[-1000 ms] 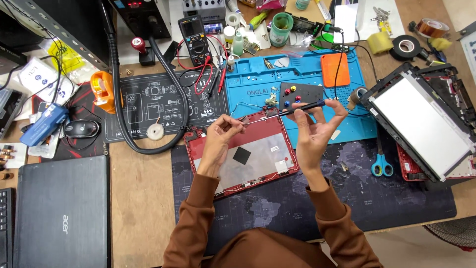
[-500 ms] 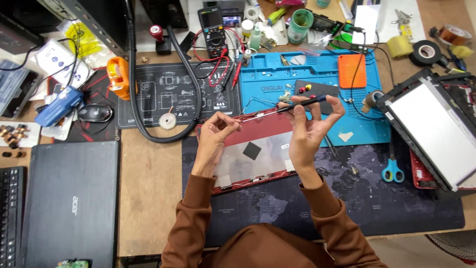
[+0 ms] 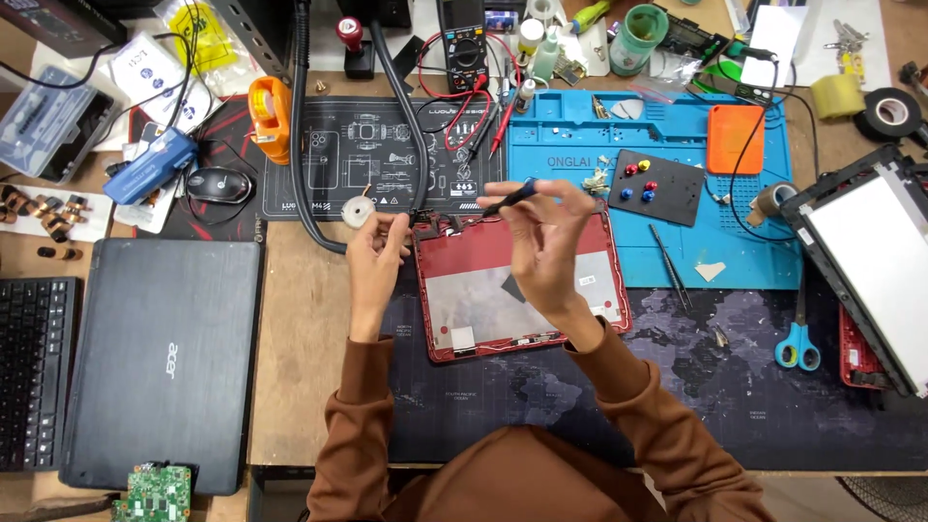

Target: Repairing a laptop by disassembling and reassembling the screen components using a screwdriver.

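Observation:
A red laptop lid shell [image 3: 512, 295] with a silver inner panel lies on the dark mat in front of me. My right hand [image 3: 543, 242] is over its upper edge and grips a thin black screwdriver [image 3: 510, 197] that points left and down toward the top left hinge. My left hand [image 3: 373, 263] rests at the shell's top left corner, fingertips pinched on a small black part [image 3: 421, 218] at the hinge. Both sleeves are brown.
A closed black laptop [image 3: 159, 362] lies at the left, a keyboard [image 3: 24, 372] beyond it. A blue work mat [image 3: 657, 193] holds a black screw tray [image 3: 657, 184], an orange pad and tweezers [image 3: 670, 266]. Blue scissors [image 3: 797, 343] and an opened laptop [image 3: 870, 271] sit at the right.
The view has shifted, so everything sits further right in frame. My right hand has moved left along the shell's top edge, bringing the screwdriver closer to my left hand.

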